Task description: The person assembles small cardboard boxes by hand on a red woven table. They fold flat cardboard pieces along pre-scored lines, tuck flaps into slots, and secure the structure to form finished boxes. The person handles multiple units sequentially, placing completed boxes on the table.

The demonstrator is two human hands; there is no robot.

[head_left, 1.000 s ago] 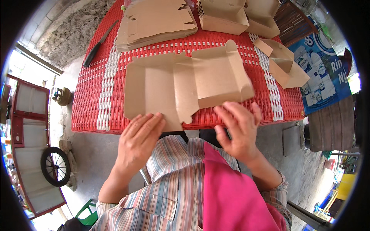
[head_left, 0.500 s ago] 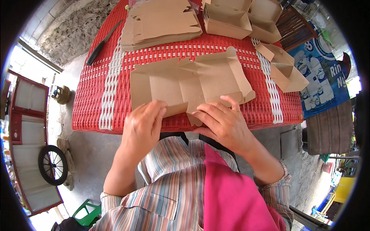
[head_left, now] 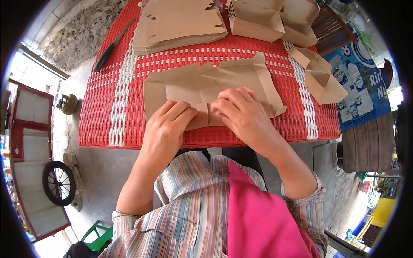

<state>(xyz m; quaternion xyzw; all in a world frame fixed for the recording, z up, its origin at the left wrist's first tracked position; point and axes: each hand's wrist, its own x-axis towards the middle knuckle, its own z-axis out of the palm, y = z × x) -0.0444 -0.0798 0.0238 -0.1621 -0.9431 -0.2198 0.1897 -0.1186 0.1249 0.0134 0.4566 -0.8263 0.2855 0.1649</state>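
Observation:
A partly folded brown cardboard box (head_left: pixel 183 88) lies on the red woven table in front of me, its near side raised and its far flaps standing at a slant. My left hand (head_left: pixel 167 122) grips the near wall left of the middle, fingers over the inside and the thumb side toward the centre. Curled over the same wall, my right hand (head_left: pixel 243 112) has its fingertips at the fold near the box's middle. Both hands hide parts of the near edge, and the right fingertips are partly covered.
Flat cardboard blanks (head_left: pixel 180 23) are stacked at the far side. Nested folded boxes (head_left: pixel 257 28) stand right of them, and another opened box (head_left: pixel 322 79) sits near the right edge. A black-handled knife (head_left: pixel 112 48) lies at the far left of the table (head_left: pixel 99 116).
The near side of the box has been turned up from lying lower. My right hand has moved up and inward over it; my left hand has shifted slightly farther forward.

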